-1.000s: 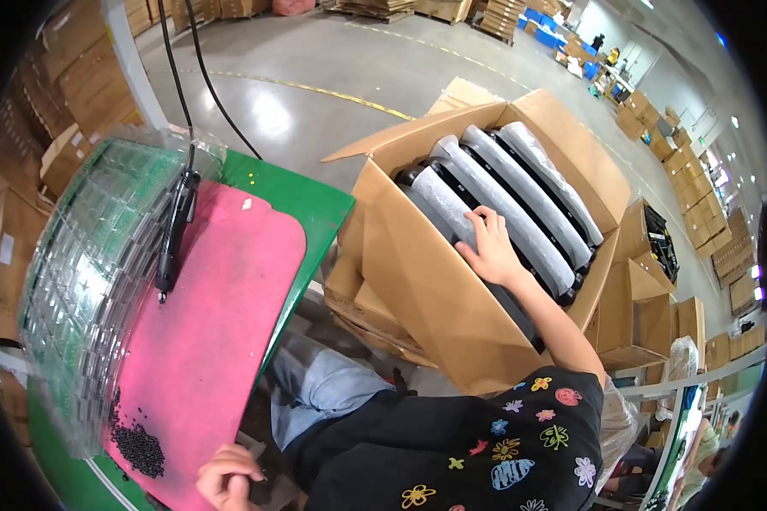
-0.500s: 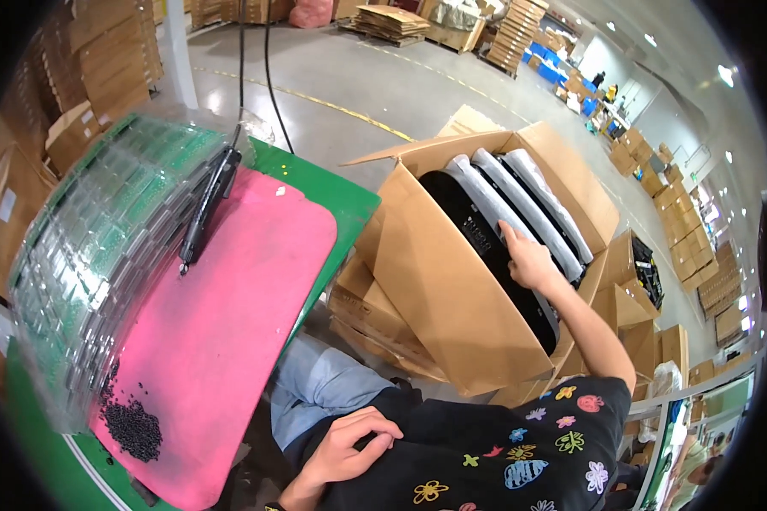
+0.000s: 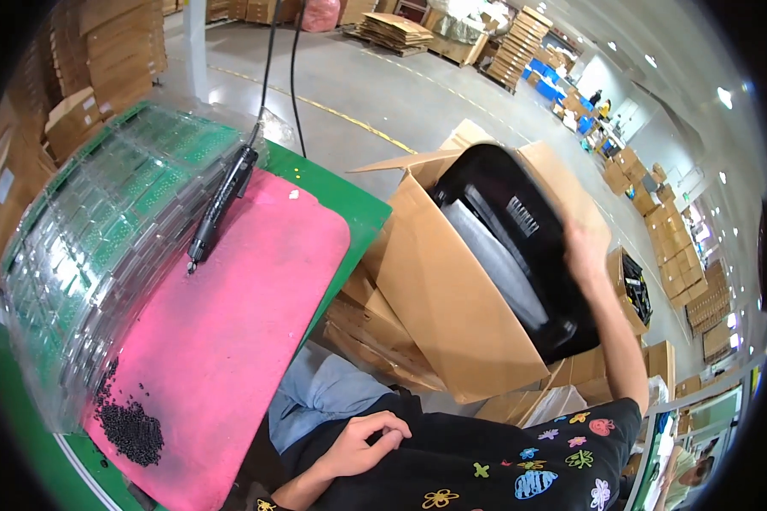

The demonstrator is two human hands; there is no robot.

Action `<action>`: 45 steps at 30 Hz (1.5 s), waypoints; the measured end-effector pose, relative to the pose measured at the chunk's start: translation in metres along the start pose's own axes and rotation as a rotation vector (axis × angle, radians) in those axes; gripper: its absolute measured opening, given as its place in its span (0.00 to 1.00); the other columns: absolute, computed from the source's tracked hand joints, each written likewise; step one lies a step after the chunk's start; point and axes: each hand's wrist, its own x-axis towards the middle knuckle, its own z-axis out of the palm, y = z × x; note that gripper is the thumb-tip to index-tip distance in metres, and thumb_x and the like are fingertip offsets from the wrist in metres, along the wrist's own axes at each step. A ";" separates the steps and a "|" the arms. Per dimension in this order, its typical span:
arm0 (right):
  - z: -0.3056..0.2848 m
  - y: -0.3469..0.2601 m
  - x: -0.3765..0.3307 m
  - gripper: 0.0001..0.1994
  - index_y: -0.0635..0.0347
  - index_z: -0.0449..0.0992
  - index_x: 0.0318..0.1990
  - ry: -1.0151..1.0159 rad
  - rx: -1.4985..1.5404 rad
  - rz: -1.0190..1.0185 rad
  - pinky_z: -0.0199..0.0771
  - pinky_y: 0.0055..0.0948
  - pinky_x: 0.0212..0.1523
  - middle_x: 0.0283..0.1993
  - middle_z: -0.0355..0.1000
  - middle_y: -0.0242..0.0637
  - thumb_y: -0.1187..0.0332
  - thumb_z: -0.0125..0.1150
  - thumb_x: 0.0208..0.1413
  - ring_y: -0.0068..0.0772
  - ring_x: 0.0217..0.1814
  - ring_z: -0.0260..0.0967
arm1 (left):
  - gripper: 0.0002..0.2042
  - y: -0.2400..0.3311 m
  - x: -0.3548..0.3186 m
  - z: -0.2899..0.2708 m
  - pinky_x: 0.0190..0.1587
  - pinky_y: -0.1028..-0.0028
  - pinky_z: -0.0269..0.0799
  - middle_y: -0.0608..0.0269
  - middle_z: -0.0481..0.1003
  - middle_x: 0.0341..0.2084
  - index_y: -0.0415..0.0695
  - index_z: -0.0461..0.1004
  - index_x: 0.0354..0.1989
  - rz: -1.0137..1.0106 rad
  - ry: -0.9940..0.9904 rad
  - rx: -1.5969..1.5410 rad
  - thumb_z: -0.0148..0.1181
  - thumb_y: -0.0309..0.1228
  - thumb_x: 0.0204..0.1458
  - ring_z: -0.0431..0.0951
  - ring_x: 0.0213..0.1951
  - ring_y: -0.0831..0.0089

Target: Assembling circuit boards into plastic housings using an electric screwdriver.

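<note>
A black plastic shell (image 3: 520,200) with rounded corners and a group of slots is tilted up, partly out of a cardboard box (image 3: 447,289). My right hand (image 3: 585,253) grips its right-hand edge; motion blurs the fingers a little. Below the shell, a silver-grey wrapped piece (image 3: 494,251) shows inside the box. My left hand (image 3: 368,440) rests in front of my black shirt, fingers curled in toward the thumb, with nothing visible in it.
To the left, a green table (image 3: 349,213) carries a pink mat (image 3: 256,281), an electric screwdriver (image 3: 222,204), small black screws (image 3: 132,433) and stacked clear plastic trays (image 3: 102,230). Two black cables (image 3: 294,94) hang above it. Another open box (image 3: 631,289) stands right.
My right hand has moved up and right, raising and tilting the black shell out of the box. The left hand stays curled near my lap. The view has shifted slightly.
</note>
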 end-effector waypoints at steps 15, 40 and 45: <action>-0.111 -0.008 0.179 0.10 0.60 0.76 0.47 0.821 0.326 -0.199 0.76 0.40 0.34 0.37 0.77 0.50 0.72 0.63 0.59 0.53 0.36 0.77 | 0.06 0.066 -0.025 -0.016 0.37 0.68 0.70 0.58 0.75 0.29 0.37 0.77 0.37 0.386 0.423 0.447 0.60 0.18 0.50 0.73 0.31 0.62; -0.292 -0.700 0.313 0.15 0.55 0.72 0.52 0.393 1.126 -1.191 0.66 0.47 0.60 0.58 0.66 0.45 0.66 0.55 0.58 0.50 0.62 0.62 | 0.11 0.124 -0.091 -0.206 0.39 0.65 0.70 0.64 0.72 0.31 0.45 0.72 0.33 -0.183 0.889 1.740 0.61 0.39 0.52 0.72 0.41 0.65; -0.296 -0.784 0.347 0.23 0.46 0.69 0.63 0.188 0.839 -0.872 0.60 0.55 0.67 0.72 0.55 0.43 0.61 0.46 0.60 0.56 0.72 0.53 | 0.06 0.120 -0.088 -0.209 0.42 0.68 0.71 0.65 0.75 0.35 0.44 0.75 0.32 -0.198 0.841 1.665 0.57 0.29 0.46 0.74 0.45 0.67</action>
